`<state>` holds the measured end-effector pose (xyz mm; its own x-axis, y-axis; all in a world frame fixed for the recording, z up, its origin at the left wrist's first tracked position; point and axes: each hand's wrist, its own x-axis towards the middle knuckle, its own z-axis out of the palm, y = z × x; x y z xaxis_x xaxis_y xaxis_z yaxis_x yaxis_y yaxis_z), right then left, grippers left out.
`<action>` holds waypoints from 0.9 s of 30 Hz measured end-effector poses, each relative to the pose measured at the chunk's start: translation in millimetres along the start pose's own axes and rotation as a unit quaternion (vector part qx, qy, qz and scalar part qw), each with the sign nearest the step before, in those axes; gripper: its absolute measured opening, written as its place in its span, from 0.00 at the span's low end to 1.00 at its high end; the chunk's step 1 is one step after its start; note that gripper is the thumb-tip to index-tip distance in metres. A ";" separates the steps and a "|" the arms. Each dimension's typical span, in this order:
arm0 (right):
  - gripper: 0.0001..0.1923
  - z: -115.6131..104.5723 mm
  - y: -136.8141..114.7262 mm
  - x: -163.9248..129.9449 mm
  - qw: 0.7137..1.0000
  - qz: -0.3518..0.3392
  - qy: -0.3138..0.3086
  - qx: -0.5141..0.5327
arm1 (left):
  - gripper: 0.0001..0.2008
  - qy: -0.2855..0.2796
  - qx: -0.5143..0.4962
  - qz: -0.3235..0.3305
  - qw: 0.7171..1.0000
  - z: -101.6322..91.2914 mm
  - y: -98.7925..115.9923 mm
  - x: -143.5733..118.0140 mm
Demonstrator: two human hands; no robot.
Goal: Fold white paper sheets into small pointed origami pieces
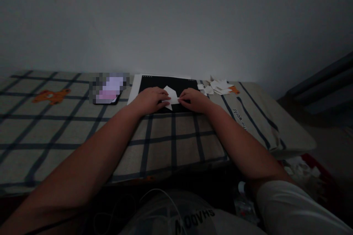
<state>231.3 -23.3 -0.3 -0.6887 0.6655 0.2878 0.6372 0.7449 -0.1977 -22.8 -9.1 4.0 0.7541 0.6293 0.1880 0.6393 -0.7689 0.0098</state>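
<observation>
A small folded piece of white paper lies over a black sheet at the centre of the table. Its outline is angular, with a point at the top and another at the bottom. My left hand pinches the paper's left side between thumb and fingers. On the other side, the fingertips of my right hand are closed on the paper's right end. Beneath the black sheet, a larger white sheet shows at the left and back.
A phone with a lit screen lies to the left. Right of the black sheet is a pile of white paper pieces. The checked tablecloth reaches the wall. Below right, a red bin holds crumpled white scraps, near a clear plastic bottle.
</observation>
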 end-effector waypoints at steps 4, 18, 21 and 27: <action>0.14 -0.6 -8.0 -0.1 1.000 -0.013 0.005 -0.003 | 0.21 0.018 0.010 -0.014 1.000 1.2 1.8 0.1; 0.13 8.5 2.0 0.9 0.999 0.002 0.031 0.013 | 0.18 -0.003 0.038 -0.011 0.999 -1.9 9.0 2.6; 0.14 7.5 0.2 0.9 1.000 0.007 0.011 0.005 | 0.19 0.000 0.056 -0.033 0.998 -6.9 13.9 1.7; 0.15 5.0 -6.6 0.6 0.999 -0.017 0.033 0.020 | 0.20 0.000 0.065 -0.057 0.996 -11.9 18.0 2.2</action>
<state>224.9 -27.6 -3.5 -0.6847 0.6355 0.3568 0.5981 0.7697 -0.2231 -11.5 -22.9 16.3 0.6749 0.7121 0.1934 0.7354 -0.6709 -0.0957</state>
